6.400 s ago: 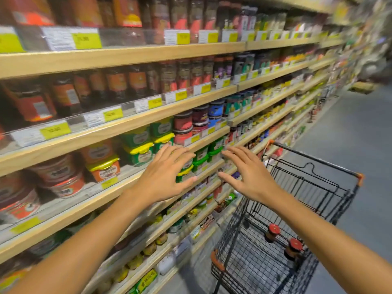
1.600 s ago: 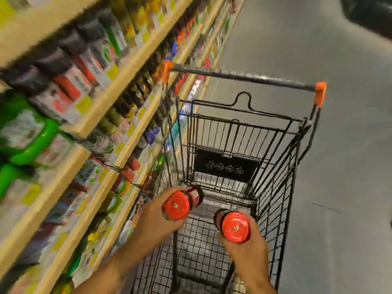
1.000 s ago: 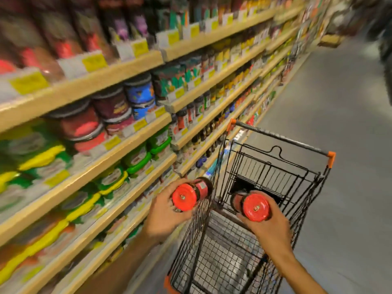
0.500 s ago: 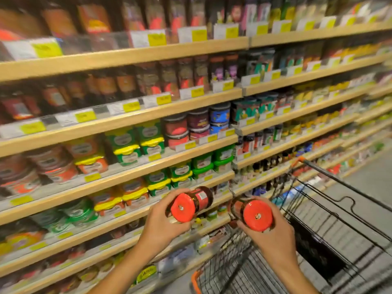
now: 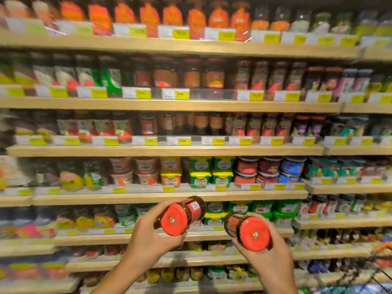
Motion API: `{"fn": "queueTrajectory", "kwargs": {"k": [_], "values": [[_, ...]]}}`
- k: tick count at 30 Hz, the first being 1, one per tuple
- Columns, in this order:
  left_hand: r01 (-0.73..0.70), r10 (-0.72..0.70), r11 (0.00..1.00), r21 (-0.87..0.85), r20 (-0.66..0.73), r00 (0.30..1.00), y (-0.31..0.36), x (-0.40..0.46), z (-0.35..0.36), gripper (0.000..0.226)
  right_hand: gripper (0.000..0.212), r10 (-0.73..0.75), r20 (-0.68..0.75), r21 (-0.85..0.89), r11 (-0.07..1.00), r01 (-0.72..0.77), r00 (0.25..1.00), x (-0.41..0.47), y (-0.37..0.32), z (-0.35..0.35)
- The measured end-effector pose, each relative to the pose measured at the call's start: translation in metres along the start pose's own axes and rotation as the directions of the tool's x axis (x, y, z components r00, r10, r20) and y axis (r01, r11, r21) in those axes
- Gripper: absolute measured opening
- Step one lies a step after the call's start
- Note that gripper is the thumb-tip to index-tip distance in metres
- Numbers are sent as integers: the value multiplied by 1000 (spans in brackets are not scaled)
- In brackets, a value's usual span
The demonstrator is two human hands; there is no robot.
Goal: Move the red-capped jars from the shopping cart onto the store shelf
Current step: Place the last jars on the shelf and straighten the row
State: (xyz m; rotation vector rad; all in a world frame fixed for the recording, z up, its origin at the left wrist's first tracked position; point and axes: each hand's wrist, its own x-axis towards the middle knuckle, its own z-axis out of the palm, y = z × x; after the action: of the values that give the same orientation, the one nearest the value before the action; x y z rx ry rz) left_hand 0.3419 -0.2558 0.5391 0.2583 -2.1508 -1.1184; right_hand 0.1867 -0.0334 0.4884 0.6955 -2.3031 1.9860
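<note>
My left hand (image 5: 148, 240) grips a dark jar with a red cap (image 5: 177, 217), tilted so the cap faces me. My right hand (image 5: 269, 259) grips a second red-capped jar (image 5: 252, 233), also lying cap-first toward me. Both jars hover low in the head view, side by side and apart, in front of the wooden store shelf (image 5: 169, 150). The shelving fills the view head-on, blurred by motion. Only a sliver of the shopping cart (image 5: 381, 270) shows at the bottom right corner.
Rows of jars, tubs and bottles crowd every shelf level, with yellow price tags along the front rails. Green and yellow lidded tubs (image 5: 210, 172) sit just above my hands. Similar dark jars (image 5: 201, 124) stand two levels up.
The view has swung left to face the shelves squarely, and the cart has slid almost out of sight. Both hands keep their jars, held at the same height.
</note>
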Motion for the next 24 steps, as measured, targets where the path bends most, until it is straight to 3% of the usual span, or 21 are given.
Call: {"fn": "queueTrajectory", "kwargs": {"k": [8, 13, 24], "values": [[-29, 27, 999, -19, -58, 998, -23, 24, -75, 78, 73, -122, 11, -16, 992, 122, 992, 29, -42, 71], [-34, 31, 996, -87, -35, 999, -46, 47, -107, 79, 76, -178, -53, -50, 983, 175, 983, 46, -61, 103], [-189, 184, 971, -145, -47, 982, -47, 107, -127, 72, 74, -236, -135, -75, 971, 227, 962, 67, -103, 119]]}}
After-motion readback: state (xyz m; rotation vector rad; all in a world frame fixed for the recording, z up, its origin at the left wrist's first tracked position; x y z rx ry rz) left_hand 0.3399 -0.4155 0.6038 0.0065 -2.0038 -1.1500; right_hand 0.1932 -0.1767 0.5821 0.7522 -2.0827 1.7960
